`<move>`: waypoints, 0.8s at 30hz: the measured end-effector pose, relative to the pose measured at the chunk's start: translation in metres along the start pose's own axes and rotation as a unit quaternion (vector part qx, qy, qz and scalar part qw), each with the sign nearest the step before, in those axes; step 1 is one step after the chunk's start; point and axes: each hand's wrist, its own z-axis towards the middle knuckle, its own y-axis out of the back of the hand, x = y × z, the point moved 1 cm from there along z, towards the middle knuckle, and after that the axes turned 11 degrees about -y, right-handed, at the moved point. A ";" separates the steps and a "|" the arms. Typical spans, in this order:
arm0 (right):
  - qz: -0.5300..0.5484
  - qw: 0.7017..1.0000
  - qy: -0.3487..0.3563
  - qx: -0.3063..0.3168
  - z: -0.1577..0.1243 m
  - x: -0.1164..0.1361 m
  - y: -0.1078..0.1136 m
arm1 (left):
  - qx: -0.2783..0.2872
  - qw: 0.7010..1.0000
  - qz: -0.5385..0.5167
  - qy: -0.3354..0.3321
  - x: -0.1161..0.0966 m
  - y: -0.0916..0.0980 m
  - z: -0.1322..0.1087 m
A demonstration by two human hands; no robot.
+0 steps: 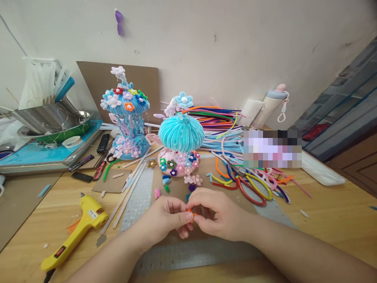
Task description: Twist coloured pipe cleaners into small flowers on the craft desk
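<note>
Both hands meet over the cardboard at the front of the table. My left hand pinches a small orange piece of pipe cleaner between thumb and fingers. From the other side, my right hand closes its thumb and forefinger on the same piece. Much of it is hidden behind the fingertips. Just beyond stands a turquoise pipe-cleaner dome topped by a blue flower, over a pink round base dotted with small flowers. Loose pink flowers and a dark purple one lie close to my fingers.
A yellow glue gun lies at left, near several glue sticks. Red-and-yellow scissors rest among pipe-cleaner scraps at right. A finished-looking blue flowered piece stands behind left. Pipe-cleaner bundles and a bottle are by the wall.
</note>
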 end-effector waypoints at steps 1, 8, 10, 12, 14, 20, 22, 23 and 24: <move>0.000 1.000 0.010 0.008 0.001 0.000 0.002 | 0.014 1.000 0.003 0.009 0.000 0.001 -0.001; 0.025 0.997 0.043 0.066 0.001 -0.007 0.003 | 0.093 0.995 0.006 0.043 -0.001 0.003 -0.007; 0.031 0.994 0.046 0.099 0.001 -0.007 0.005 | 0.110 0.992 0.003 0.055 -0.001 0.002 -0.008; 0.039 0.989 0.047 0.132 0.001 -0.005 0.007 | 0.126 0.990 -0.002 0.071 -0.002 0.002 -0.009; 0.052 0.986 0.044 0.154 0.002 -0.004 0.008 | 0.139 0.987 -0.007 0.084 -0.001 0.001 -0.010; 0.149 0.987 -0.039 0.034 0.000 -0.005 0.008 | 0.038 0.997 -0.065 -0.009 0.000 0.002 -0.003; 0.152 0.988 -0.021 -0.028 -0.001 -0.005 0.009 | -0.011 0.997 -0.069 -0.038 0.000 0.003 0.000; 0.139 0.989 -0.006 -0.042 -0.002 -0.005 0.009 | -0.023 0.997 -0.066 -0.040 0.000 0.003 0.000; 0.119 0.992 0.007 -0.044 -0.002 -0.005 0.009 | -0.027 0.997 -0.062 -0.036 0.000 0.004 0.001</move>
